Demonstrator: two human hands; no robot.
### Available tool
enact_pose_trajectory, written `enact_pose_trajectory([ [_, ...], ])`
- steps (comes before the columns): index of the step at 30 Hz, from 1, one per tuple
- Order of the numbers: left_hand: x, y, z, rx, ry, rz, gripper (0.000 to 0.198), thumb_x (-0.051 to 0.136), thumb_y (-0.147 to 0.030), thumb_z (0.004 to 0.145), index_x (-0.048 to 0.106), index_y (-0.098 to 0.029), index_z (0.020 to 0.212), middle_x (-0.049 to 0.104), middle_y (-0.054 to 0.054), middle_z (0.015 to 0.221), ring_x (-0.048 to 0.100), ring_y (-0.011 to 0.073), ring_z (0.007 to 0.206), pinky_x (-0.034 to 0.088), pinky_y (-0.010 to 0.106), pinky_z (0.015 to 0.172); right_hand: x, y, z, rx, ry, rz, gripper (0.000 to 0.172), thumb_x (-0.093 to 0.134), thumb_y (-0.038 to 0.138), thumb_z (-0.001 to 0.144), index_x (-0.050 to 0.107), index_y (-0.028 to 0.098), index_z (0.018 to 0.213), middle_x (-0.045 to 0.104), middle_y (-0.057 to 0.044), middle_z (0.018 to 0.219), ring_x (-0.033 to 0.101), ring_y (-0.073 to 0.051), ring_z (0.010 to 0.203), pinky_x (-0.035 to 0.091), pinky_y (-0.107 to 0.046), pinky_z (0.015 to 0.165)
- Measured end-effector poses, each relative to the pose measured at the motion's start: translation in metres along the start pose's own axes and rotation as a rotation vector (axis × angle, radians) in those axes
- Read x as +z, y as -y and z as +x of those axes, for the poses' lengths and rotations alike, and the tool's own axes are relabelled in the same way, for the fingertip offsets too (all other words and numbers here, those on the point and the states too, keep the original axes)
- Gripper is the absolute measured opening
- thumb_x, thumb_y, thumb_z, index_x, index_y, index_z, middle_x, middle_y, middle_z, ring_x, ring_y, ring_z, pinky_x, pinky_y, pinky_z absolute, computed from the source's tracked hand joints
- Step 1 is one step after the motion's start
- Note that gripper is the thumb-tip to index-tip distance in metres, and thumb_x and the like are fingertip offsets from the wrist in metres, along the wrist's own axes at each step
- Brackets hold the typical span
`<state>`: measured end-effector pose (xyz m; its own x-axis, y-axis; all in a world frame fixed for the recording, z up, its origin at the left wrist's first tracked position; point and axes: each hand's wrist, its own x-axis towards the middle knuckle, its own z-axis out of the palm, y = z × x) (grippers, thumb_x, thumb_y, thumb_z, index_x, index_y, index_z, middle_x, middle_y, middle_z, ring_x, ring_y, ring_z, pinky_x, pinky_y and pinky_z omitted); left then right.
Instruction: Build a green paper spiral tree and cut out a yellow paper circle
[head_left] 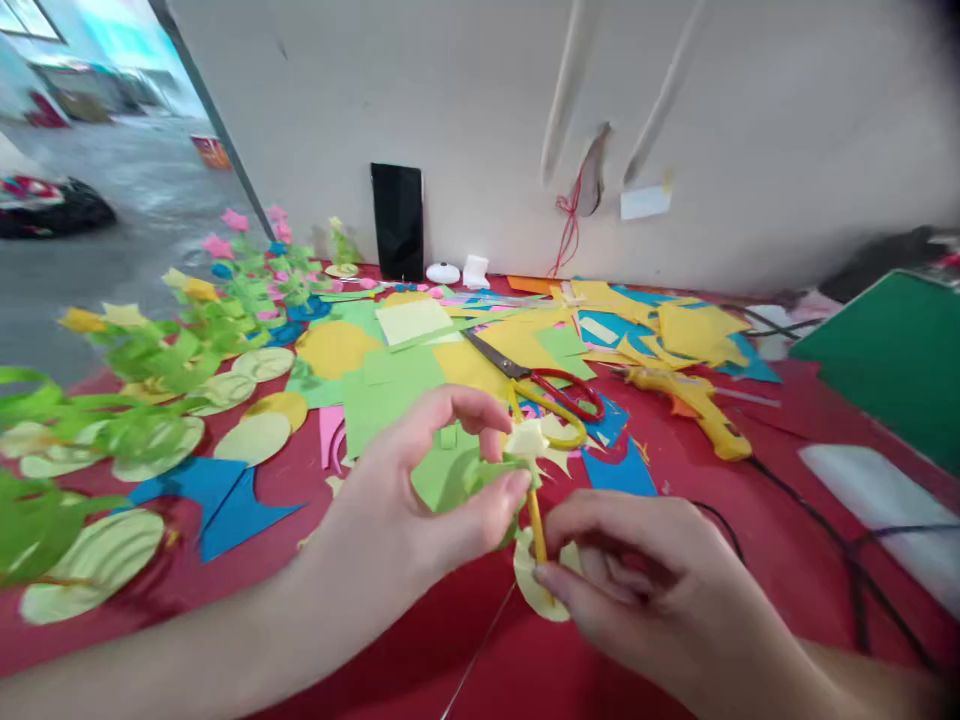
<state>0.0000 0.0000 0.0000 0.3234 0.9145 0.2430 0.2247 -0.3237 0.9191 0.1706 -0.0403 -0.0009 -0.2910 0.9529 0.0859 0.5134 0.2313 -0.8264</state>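
Pinching a paper flower (pixel 529 438) low in the frame's middle, by green paper (pixel 529 475) with left fingers (pixel 487 508), by yellow stem (pixel 535 522) with right fingers (pixel 564 588). Working over a red worktop (pixel 450 640), facing a whitish wall (pixel 465 90).

We see a black phone (pixel 398 222) against the wall (pixel 465 100), hanging red string (pixel 570 220), and what may be a bag (pixel 79 208) on the floor (pixel 157 180).

Light is bright and soft; the far turquoise background (pixel 124 32) at upper left washes out. The flat red tabletop (pixel 405 670) darkens toward the bottom. Outer edges smear; the top-right corner blackens.
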Motion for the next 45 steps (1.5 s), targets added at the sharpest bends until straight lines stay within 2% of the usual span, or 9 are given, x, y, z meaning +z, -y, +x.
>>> enact_pose_trajectory([
  [5,0.001,-0.003,0.0,-0.009,0.009,0.004,0.015,0.057,-0.018,0.075,0.047,-0.027,0.083,0.051,-0.008,0.089,0.052,0.0066,0.068,0.045,0.012,0.059,-0.004,0.002,-0.004,-0.011,-0.002,0.021,0.006,0.057,0.012,0.069,0.056,0.017,0.067,0.032,0.008,0.045,0.026,-0.004,0.039,0.022,-0.014,0.035],
  [13,0.001,-0.007,0.001,-0.016,-0.012,-0.025,0.016,0.058,-0.016,0.073,0.048,-0.025,0.081,0.051,-0.007,0.086,0.051,0.0062,0.071,0.043,0.012,0.065,-0.001,0.0,-0.004,-0.082,-0.073,-0.043,0.009,0.058,0.01,0.067,0.055,0.018,0.068,0.039,0.007,0.049,0.027,-0.004,0.04,0.023,-0.015,0.036],
  [24,0.001,-0.008,-0.001,-0.014,-0.029,-0.002,0.017,0.058,-0.015,0.07,0.048,-0.024,0.081,0.051,-0.007,0.085,0.05,0.0066,0.072,0.043,0.013,0.068,0.0,-0.001,-0.006,-0.104,-0.073,-0.044,0.01,0.056,0.01,0.069,0.054,0.02,0.07,0.039,0.008,0.05,0.028,-0.004,0.04,0.023,-0.016,0.036],
  [33,0.002,-0.006,0.001,-0.035,0.031,0.03,0.016,0.058,-0.018,0.072,0.047,-0.025,0.083,0.052,-0.008,0.086,0.053,0.0054,0.068,0.045,0.012,0.063,-0.001,-0.004,-0.007,-0.112,-0.046,-0.075,0.009,0.055,0.01,0.07,0.053,0.02,0.072,0.045,0.006,0.055,0.027,-0.004,0.041,0.023,-0.017,0.036],
  [39,0.002,-0.009,0.001,-0.04,0.022,0.03,0.015,0.058,-0.019,0.073,0.047,-0.024,0.082,0.051,-0.008,0.083,0.051,0.0062,0.067,0.044,0.012,0.061,-0.002,-0.001,-0.005,-0.083,-0.033,-0.078,0.009,0.056,0.01,0.069,0.054,0.019,0.069,0.03,0.008,0.048,0.025,-0.004,0.039,0.022,-0.016,0.036],
  [45,-0.001,-0.013,-0.001,-0.065,0.038,0.024,0.012,0.056,-0.019,0.075,0.048,-0.025,0.083,0.05,-0.008,0.076,0.049,0.0067,0.063,0.043,0.013,0.057,-0.003,0.001,-0.005,-0.081,-0.032,-0.083,0.01,0.055,0.009,0.069,0.054,0.019,0.071,0.032,0.008,0.049,0.027,-0.004,0.039,0.023,-0.016,0.036],
])
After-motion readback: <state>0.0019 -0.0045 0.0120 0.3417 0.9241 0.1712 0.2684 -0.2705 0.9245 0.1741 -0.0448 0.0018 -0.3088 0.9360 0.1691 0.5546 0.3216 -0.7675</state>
